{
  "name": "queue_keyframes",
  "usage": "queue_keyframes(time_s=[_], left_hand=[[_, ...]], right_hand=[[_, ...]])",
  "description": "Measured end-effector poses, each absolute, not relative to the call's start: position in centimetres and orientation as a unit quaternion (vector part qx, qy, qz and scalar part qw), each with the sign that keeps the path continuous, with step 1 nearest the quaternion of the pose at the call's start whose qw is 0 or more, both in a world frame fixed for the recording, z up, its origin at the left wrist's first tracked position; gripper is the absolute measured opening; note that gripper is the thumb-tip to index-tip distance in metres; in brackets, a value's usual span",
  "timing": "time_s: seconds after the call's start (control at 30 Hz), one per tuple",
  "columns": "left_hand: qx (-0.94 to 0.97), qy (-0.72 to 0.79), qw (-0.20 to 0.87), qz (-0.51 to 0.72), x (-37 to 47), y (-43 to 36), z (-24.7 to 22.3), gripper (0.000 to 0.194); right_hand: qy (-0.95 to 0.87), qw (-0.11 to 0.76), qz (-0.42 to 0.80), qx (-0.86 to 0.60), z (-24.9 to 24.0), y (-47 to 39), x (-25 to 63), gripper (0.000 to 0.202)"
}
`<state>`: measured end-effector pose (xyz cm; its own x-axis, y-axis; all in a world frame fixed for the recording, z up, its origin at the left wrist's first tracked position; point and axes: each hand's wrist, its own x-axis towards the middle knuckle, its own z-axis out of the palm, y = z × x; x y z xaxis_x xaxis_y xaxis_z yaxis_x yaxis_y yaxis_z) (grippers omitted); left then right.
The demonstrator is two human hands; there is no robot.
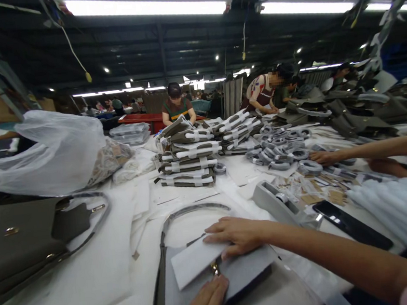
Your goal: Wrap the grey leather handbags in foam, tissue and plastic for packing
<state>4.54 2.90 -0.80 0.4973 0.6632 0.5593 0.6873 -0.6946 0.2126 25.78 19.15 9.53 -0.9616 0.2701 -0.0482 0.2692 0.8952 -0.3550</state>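
Observation:
A grey-brown handbag (251, 283) lies in front of me, largely covered by thin white wrapping sheet. Its strap (191, 210), wrapped in clear film, loops out at the far side. My right hand (239, 236) rests with spread fingers on a folded strip of white foam (191, 263) over the bag. Just below it, a gold clasp (214, 268) shows. My left hand (206, 302) is closed at the bag's near edge, fingertips beside the clasp; its lower fingers are partly hidden.
Left lies another handbag (19, 235). Ahead are stacked wrapped bags (186, 164) and coiled straps (279, 149). A tape dispenser (274, 201) and a phone (351, 224) lie right, near white foam rolls (401, 204). A co-worker's hand (324, 158) reaches in; two people work opposite.

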Motion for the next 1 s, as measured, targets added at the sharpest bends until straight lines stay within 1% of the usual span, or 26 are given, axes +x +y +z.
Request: queue_keyframes(time_s=[0.03, 0.07, 0.13, 0.23, 0.33, 0.43, 0.53, 0.73, 0.87, 1.0], left_hand=[[-0.867, -0.394, 0.008, -0.304, 4.7, 2.6, 0.0, 0.058], [-0.862, -0.410, -0.004, -0.297, 4.8, 2.3, 0.8, 0.056], [-0.849, -0.442, -0.036, -0.289, 5.2, 1.8, 2.1, 0.052], [-0.842, -0.456, -0.087, -0.276, 5.6, 1.3, 3.1, 0.051], [-0.832, -0.470, -0.121, -0.268, 5.6, 1.0, 3.1, 0.051], [-0.824, -0.482, -0.143, -0.262, 5.6, 1.0, 3.0, 0.052], [-0.821, -0.487, -0.159, -0.252, 5.6, 1.0, 2.9, 0.052], [-0.825, -0.486, -0.146, -0.247, 5.8, 1.0, 2.6, 0.046], [-0.827, -0.485, -0.133, -0.251, 5.8, 1.0, 2.7, 0.044], [-0.829, -0.461, -0.140, -0.285, 5.8, 0.6, 4.0, 0.035]], right_hand=[[-0.976, -0.002, 0.175, -0.128, 9.6, 19.3, 25.8, 0.065], [-0.978, -0.007, 0.168, -0.124, 9.6, 19.5, 25.9, 0.066], [-0.977, -0.002, 0.158, -0.141, 9.8, 19.6, 26.0, 0.058], [-0.970, 0.055, 0.153, -0.182, 10.6, 18.7, 26.3, 0.047], [-0.965, 0.102, 0.149, -0.191, 11.4, 16.6, 27.0, 0.046], [-0.969, 0.092, 0.120, -0.195, 10.9, 14.2, 27.4, 0.045], [-0.971, 0.071, 0.094, -0.209, 9.1, 12.8, 27.4, 0.041], [-0.966, 0.071, 0.062, -0.242, 6.4, 11.6, 27.6, 0.041], [-0.970, 0.072, 0.075, -0.219, 5.7, 11.3, 27.8, 0.044], [-0.974, 0.068, 0.087, -0.200, 4.9, 11.6, 28.1, 0.046]])
